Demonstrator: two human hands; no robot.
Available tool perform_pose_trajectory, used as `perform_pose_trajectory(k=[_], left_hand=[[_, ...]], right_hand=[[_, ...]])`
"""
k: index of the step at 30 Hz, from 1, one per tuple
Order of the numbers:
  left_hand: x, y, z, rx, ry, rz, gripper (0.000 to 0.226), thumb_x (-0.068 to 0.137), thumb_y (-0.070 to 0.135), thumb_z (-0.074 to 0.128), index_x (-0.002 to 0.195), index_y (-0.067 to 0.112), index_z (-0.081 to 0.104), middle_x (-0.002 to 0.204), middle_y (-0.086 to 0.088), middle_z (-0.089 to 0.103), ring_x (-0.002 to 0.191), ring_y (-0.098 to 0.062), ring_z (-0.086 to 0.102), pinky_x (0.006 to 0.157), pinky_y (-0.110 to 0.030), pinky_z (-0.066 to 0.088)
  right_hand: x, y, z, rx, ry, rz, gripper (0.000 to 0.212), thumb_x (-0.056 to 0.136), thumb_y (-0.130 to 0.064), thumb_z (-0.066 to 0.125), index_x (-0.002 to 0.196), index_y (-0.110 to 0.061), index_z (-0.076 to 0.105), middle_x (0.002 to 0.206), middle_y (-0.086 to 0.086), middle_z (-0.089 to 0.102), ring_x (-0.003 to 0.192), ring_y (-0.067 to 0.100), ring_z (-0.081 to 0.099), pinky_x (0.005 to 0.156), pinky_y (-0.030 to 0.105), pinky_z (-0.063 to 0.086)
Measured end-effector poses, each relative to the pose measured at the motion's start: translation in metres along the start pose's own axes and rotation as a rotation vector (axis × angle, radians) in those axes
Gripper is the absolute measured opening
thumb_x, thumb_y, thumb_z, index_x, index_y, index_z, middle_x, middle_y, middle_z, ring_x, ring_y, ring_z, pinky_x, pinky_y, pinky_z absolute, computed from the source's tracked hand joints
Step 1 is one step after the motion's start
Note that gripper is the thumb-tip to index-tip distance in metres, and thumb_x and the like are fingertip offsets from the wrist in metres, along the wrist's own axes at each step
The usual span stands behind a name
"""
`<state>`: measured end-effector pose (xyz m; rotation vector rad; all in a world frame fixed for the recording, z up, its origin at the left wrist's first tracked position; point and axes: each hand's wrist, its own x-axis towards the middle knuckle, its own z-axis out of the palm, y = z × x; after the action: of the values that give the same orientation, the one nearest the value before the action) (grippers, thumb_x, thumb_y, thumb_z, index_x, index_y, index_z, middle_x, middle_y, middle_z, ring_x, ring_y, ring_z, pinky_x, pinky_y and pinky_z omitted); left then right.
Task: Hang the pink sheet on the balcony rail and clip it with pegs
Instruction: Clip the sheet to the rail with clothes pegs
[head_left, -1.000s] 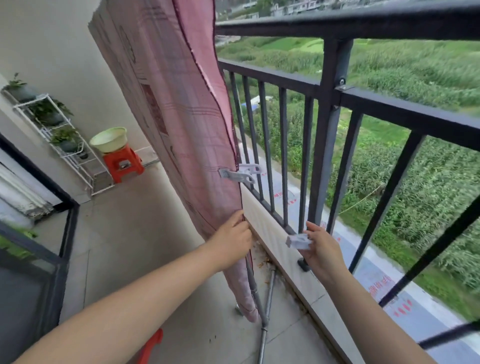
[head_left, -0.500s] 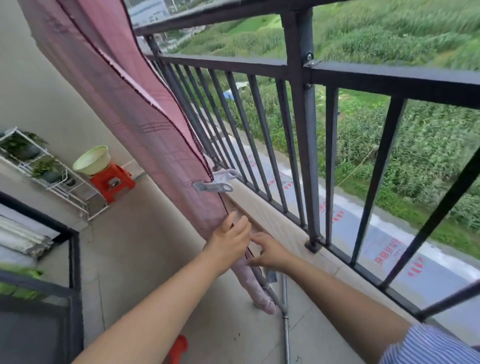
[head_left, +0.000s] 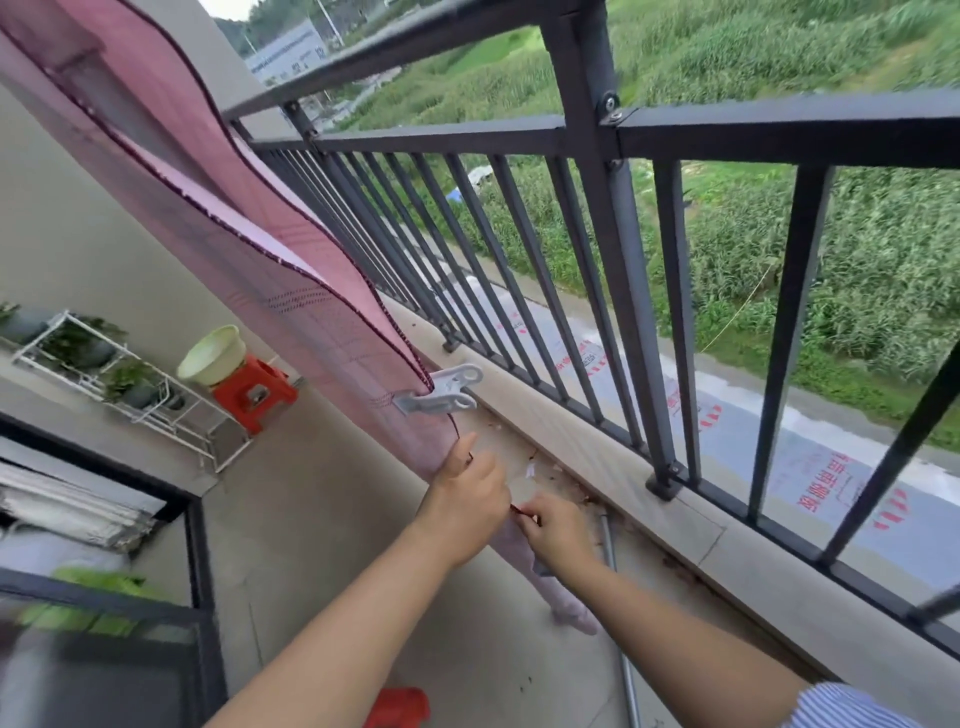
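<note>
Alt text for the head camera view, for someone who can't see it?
Both hands, left hand and right hand, grip the pink sheet's lower edge beside the balcony rail. A white peg is already clipped just above.

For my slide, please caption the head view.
Both hands pinch the pink sheet edge below a white peg.

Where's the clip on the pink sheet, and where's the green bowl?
peg (head_left: 441, 395), head view, on its white body at the sheet's edge.
pink sheet (head_left: 311, 312), head view, mid-cloth.
green bowl (head_left: 210, 356), head view, its side, atop the red stool.
</note>
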<state>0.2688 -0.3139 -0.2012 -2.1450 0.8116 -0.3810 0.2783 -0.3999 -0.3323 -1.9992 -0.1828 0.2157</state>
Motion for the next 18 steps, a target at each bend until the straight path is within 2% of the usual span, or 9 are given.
perform_pose_trajectory(k=[3, 5, 7, 10, 13, 15, 18], left_hand=[[0.002, 0.001, -0.002, -0.021, 0.064, 0.020, 0.031, 0.061, 0.005, 0.039, 0.042, 0.022, 0.057, 0.044, 0.008, 0.051, 0.050, -0.014, 0.057, 0.090, -0.034, 0.034], [0.005, 0.008, -0.004, -0.015, 0.104, 0.041, 0.031, 0.061, 0.004, 0.038, 0.043, 0.022, 0.057, 0.044, 0.008, 0.052, 0.050, -0.014, 0.057, 0.090, -0.034, 0.034], [0.008, 0.018, -0.005, -0.018, 0.127, 0.066, 0.033, 0.061, 0.004, 0.037, 0.043, 0.021, 0.058, 0.046, 0.007, 0.054, 0.051, -0.015, 0.057, 0.090, -0.034, 0.034], [0.007, 0.030, -0.004, -0.034, 0.146, 0.095, 0.035, 0.060, 0.003, 0.037, 0.043, 0.019, 0.062, 0.046, 0.004, 0.055, 0.051, -0.016, 0.057, 0.088, -0.036, 0.036], [0.006, 0.033, -0.002, -0.079, 0.125, 0.105, 0.034, 0.059, 0.003, 0.037, 0.044, 0.018, 0.064, 0.051, 0.003, 0.061, 0.051, -0.017, 0.059, 0.082, -0.034, 0.036], [0.005, 0.032, -0.002, -0.119, 0.098, 0.110, 0.034, 0.058, 0.004, 0.036, 0.042, 0.019, 0.063, 0.052, 0.000, 0.063, 0.050, -0.016, 0.059, 0.077, -0.030, 0.035], [0.005, 0.030, -0.001, -0.169, 0.036, 0.128, 0.032, 0.055, 0.007, 0.034, 0.038, 0.019, 0.059, 0.052, -0.002, 0.062, 0.048, -0.016, 0.057, 0.066, -0.027, 0.027]], right_hand=[[-0.010, 0.005, -0.010, 0.020, 0.067, -0.003, 0.023, 0.065, -0.016, 0.048, 0.061, 0.001, 0.064, 0.066, 0.024, 0.064, 0.066, 0.030, 0.057, 0.059, 0.031, 0.028], [-0.023, 0.012, -0.016, 0.016, 0.114, -0.030, 0.021, 0.065, -0.016, 0.049, 0.059, -0.001, 0.062, 0.061, 0.023, 0.062, 0.061, 0.018, 0.049, 0.056, 0.027, 0.027], [-0.036, 0.019, -0.019, 0.031, 0.143, -0.048, 0.021, 0.066, -0.017, 0.050, 0.059, -0.002, 0.063, 0.059, 0.021, 0.061, 0.070, 0.018, 0.045, 0.054, 0.021, 0.024], [-0.044, 0.017, -0.024, 0.060, 0.137, -0.006, 0.023, 0.068, -0.017, 0.050, 0.067, -0.002, 0.067, 0.065, 0.019, 0.063, 0.077, 0.017, 0.046, 0.055, 0.022, 0.026], [-0.045, 0.016, -0.026, 0.068, 0.146, -0.013, 0.022, 0.070, -0.016, 0.051, 0.070, -0.002, 0.068, 0.067, 0.020, 0.064, 0.062, 0.021, 0.056, 0.057, 0.023, 0.028], [-0.045, 0.014, -0.025, 0.059, 0.132, -0.004, 0.019, 0.073, -0.013, 0.054, 0.073, -0.001, 0.069, 0.071, 0.020, 0.066, 0.070, 0.029, 0.059, 0.059, 0.021, 0.028], [-0.043, 0.011, -0.023, 0.099, 0.124, 0.034, 0.013, 0.078, -0.008, 0.061, 0.079, 0.001, 0.070, 0.078, 0.021, 0.067, 0.077, 0.029, 0.059, 0.062, 0.020, 0.029]])
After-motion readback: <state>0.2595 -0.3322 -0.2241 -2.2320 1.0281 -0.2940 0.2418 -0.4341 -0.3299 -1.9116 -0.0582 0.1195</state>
